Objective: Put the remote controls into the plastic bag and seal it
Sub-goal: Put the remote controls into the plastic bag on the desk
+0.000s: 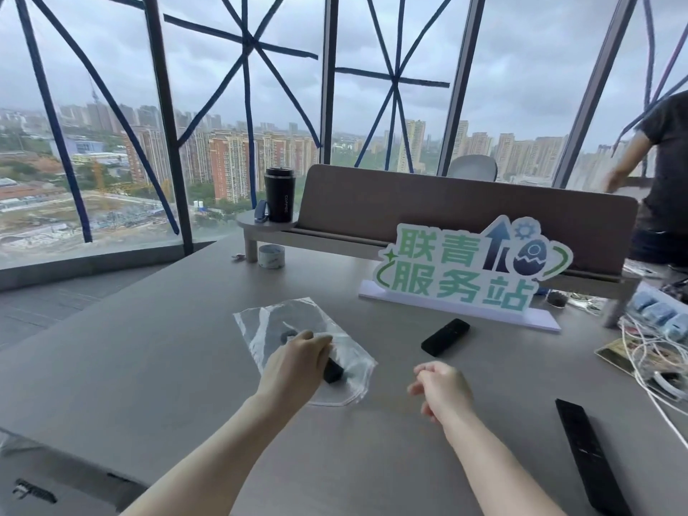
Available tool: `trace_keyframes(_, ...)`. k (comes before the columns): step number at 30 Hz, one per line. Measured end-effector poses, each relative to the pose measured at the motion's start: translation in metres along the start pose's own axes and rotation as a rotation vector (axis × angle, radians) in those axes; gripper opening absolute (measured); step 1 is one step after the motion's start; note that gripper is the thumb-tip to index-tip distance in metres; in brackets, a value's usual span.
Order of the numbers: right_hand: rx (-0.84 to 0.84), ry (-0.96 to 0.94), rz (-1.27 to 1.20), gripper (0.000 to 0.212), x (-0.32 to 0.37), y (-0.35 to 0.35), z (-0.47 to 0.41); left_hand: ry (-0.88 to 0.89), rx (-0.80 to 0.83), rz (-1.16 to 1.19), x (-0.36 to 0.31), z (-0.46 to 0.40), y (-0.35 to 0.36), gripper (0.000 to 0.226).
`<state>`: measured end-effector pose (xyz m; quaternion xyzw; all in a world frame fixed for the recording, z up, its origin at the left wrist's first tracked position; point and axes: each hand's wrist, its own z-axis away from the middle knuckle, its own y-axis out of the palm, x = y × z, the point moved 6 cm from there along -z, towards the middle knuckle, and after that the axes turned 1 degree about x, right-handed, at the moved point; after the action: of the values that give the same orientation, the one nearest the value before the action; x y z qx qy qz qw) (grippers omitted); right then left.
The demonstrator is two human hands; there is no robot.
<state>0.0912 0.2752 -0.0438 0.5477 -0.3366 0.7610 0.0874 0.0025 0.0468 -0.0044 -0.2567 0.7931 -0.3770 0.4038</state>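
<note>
A clear plastic bag point(271, 322) lies flat on the grey table, left of centre. My left hand point(298, 361) rests over the bag, gripping a small black remote point(332, 371) whose near end sticks out below my fingers. Whether that remote is inside the bag or on top of it I cannot tell. My right hand point(441, 391) hovers just above the table to the right of the bag, fingers loosely curled and empty. A second short black remote point(445, 337) lies beyond my right hand. A long black remote point(590, 454) lies at the lower right.
A green and white sign point(465, 271) stands behind the remotes. A roll of tape point(271, 256) and a black tumbler point(279, 194) sit at the back by a grey shelf. Tangled white cables point(655, 351) crowd the right edge. Another person point(666, 173) stands at the far right.
</note>
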Motion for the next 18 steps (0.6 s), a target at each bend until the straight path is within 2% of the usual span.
trace_keyframes(3,-0.208,0.027,0.200,0.029,-0.010,-0.032,-0.042,0.017,0.012,-0.007,0.000,0.001,0.007,0.040)
trace_keyframes(5,-0.243,0.091,0.312,0.044,-0.010,-0.037,-0.069,0.017,0.017,-0.009,0.000,0.003,0.009,0.040)
trace_keyframes(9,-0.268,0.162,0.500,0.068,-0.007,-0.023,-0.110,0.044,-0.004,0.004,0.002,0.005,0.008,0.055)
trace_keyframes(11,-0.288,0.151,0.584,0.062,-0.002,-0.018,-0.116,0.034,0.000,-0.009,0.006,0.004,0.008,0.057)
trace_keyframes(14,-0.232,0.126,0.625,0.035,0.001,-0.015,-0.125,0.011,0.019,-0.040,0.008,-0.001,0.009,0.049)
trace_keyframes(16,-0.110,0.153,0.523,0.021,-0.004,-0.015,-0.127,-0.007,0.037,-0.035,0.004,-0.006,0.012,0.033)
trace_keyframes(18,0.060,0.207,0.310,0.011,-0.009,-0.018,-0.118,-0.020,0.052,-0.029,-0.003,-0.010,0.016,0.029)
